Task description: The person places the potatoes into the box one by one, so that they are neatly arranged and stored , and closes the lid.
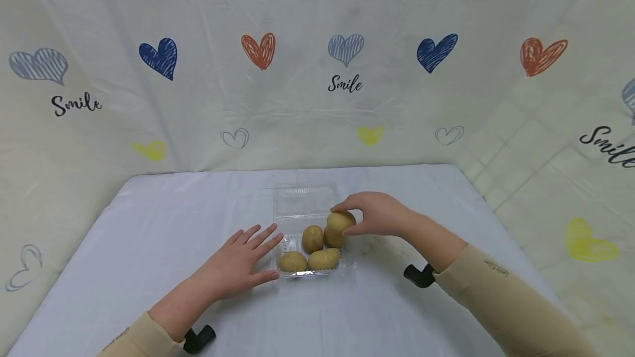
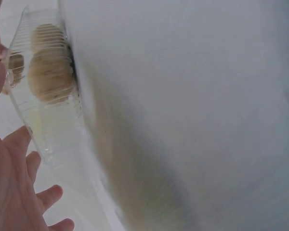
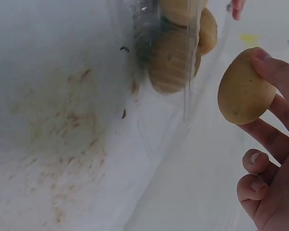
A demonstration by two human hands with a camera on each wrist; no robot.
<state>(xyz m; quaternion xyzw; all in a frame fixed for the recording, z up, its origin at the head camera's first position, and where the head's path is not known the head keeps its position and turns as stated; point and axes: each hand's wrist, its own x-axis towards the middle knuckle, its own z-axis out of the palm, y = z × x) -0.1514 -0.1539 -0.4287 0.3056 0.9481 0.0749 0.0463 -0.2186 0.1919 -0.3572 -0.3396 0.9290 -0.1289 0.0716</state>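
A clear plastic clamshell box [image 1: 292, 243] stands on the table with its lid [image 1: 305, 200] folded back. Several potatoes lie inside, among them a front left potato [image 1: 292, 262] and a front right potato [image 1: 324, 259]. My right hand [image 1: 381, 214] pinches another potato [image 1: 341, 220] between thumb and fingers, over the box's right side. In the right wrist view that held potato [image 3: 245, 86] is apart from the box wall. My left hand [image 1: 237, 265] spreads its fingers by the box's left side, holding nothing; in the left wrist view its fingers [image 2: 32, 166] are close to the wall.
A white cloth [image 1: 198, 203] covers the table. Brown dirt specks [image 3: 72, 120] mark the cloth right of the box. Behind hangs a pale curtain [image 1: 297, 103] printed with hearts. Black wrist mounts [image 1: 419, 276] show below both forearms.
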